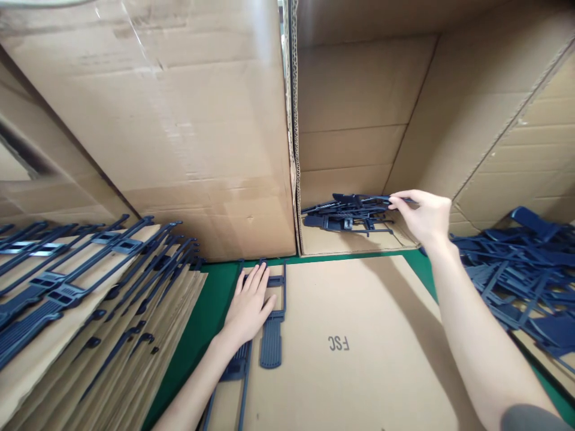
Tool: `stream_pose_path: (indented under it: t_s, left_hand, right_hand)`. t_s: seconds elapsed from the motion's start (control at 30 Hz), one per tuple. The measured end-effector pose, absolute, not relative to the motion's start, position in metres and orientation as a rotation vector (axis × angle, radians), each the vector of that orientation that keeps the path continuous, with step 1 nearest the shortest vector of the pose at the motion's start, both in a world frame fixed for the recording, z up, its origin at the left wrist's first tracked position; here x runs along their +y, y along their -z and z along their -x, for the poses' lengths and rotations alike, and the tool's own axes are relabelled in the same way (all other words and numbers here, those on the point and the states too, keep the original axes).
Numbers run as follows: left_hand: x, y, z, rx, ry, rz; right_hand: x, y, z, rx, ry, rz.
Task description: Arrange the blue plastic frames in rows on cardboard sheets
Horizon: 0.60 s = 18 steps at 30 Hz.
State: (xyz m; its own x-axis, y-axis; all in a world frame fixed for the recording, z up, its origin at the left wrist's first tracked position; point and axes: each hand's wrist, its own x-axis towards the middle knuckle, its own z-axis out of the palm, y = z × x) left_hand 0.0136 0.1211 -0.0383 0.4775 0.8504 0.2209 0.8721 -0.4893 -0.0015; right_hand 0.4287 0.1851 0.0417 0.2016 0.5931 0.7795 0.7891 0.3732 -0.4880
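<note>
My left hand (250, 302) lies with fingers stretched over dark blue plastic frames with ribbed paddle ends, near the left edge of a flat cardboard sheet marked FSC (359, 305). One such plastic frame (271, 344) shows beside the thumb; another plastic frame (233, 368) is partly covered by the hand and forearm. At the mouth of an open cardboard box (359, 90), my right hand (426, 216) pinches the thin end of a dark blue plastic part between thumb and fingertips. That part runs into a tangled pile of similar parts (330, 222) on the box floor.
At left, a stack of cardboard sheets (148, 359) is layered with blue plastic frames (67, 287). A loose heap of blue parts (525, 269) lies at right. A closed cardboard box wall (193, 131) rises behind the green table surface (209, 293).
</note>
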Motion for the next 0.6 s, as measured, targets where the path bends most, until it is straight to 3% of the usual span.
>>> stream_pose_path:
  t_s: [0.17, 0.4, 0.6]
  left_hand:
    - [0.12, 0.036, -0.015, -1.546, 0.214, 2.599]
    - [0.117, 0.032, -0.019, -1.564, 0.171, 2.606]
    - [0.113, 0.027, -0.023, -1.611, 0.116, 2.603]
  right_hand:
    - [0.163, -0.071, -0.42, -1.368, -0.353, 1.127]
    - [0.153, -0.073, -0.371, -1.751, -1.287, 0.88]
    - [0.154, -0.066, -0.344, -2.136, -1.685, 0.738]
